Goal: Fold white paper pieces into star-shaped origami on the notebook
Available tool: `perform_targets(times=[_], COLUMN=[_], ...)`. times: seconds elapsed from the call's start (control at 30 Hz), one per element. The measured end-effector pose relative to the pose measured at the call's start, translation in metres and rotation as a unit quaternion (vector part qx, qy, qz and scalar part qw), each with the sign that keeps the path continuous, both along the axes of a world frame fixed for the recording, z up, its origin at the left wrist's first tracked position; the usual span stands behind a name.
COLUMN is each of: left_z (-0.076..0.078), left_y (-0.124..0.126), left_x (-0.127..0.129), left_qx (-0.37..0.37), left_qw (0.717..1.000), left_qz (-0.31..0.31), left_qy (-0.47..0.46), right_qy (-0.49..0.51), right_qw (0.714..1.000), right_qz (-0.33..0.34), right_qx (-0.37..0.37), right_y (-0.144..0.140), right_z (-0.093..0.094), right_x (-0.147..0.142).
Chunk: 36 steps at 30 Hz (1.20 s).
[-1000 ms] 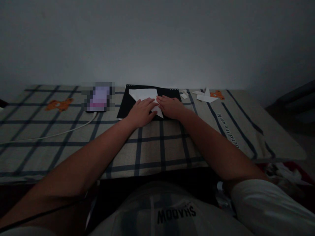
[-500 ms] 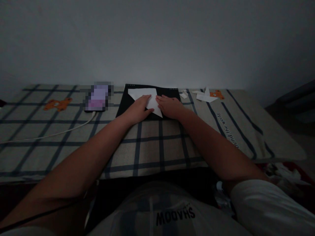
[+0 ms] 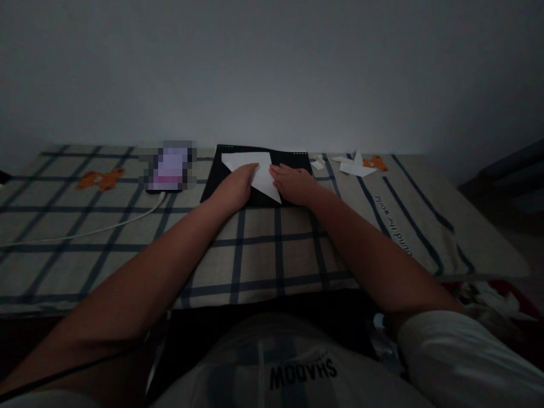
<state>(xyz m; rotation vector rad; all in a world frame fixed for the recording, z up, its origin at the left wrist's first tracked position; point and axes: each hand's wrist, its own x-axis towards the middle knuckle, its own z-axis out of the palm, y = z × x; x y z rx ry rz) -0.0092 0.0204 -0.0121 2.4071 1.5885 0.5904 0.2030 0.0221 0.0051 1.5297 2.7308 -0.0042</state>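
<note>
A white folded paper (image 3: pixel 262 172) with a pointed lower corner lies on a black board (image 3: pixel 297 160) on the checked cloth. My left hand (image 3: pixel 236 186) lies flat on the paper's left part, fingertips reaching toward its upper edge. My right hand (image 3: pixel 292 183) rests flat at the paper's right edge, fingers pointing left and touching the sheet. Neither hand lifts anything; both press down on the paper.
A phone (image 3: pixel 169 169) with a lit screen lies left of the board, a white cable (image 3: pixel 97 229) running from it to the left. Small white paper scraps (image 3: pixel 353 166) lie at the back right. A plain wall stands behind the checked cloth (image 3: pixel 276 249).
My left hand has slid left and up along the paper, uncovering more of its middle. My right hand has stayed in place.
</note>
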Motion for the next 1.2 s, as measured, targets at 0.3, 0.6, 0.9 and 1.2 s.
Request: perform_targets(times=[0.3,0.6,0.9,1.2], left_z=[0.004,0.000,-0.002,0.004], left_y=[-0.014,-0.011,-0.011,-0.015], left_x=[0.004,0.002,0.006,0.007], left_qx=[0.017,0.033,0.039,0.030], left_qw=[0.994,0.993,0.991,0.989], left_qz=[-0.040,-0.045,-0.036,-0.028], left_qy=[0.104,0.109,0.122,0.145], right_qy=[0.041,0.154,0.087,0.077], right_qw=[0.999,0.985,0.995,0.997], right_qz=[0.002,-0.056,-0.005,0.000], right_qx=[0.019,0.051,0.049,0.033], right_y=[-0.002,0.005,-0.006,-0.006], right_z=[-0.002,-0.004,-0.008,-0.002], right_x=[0.001,0.005,-0.005,-0.004])
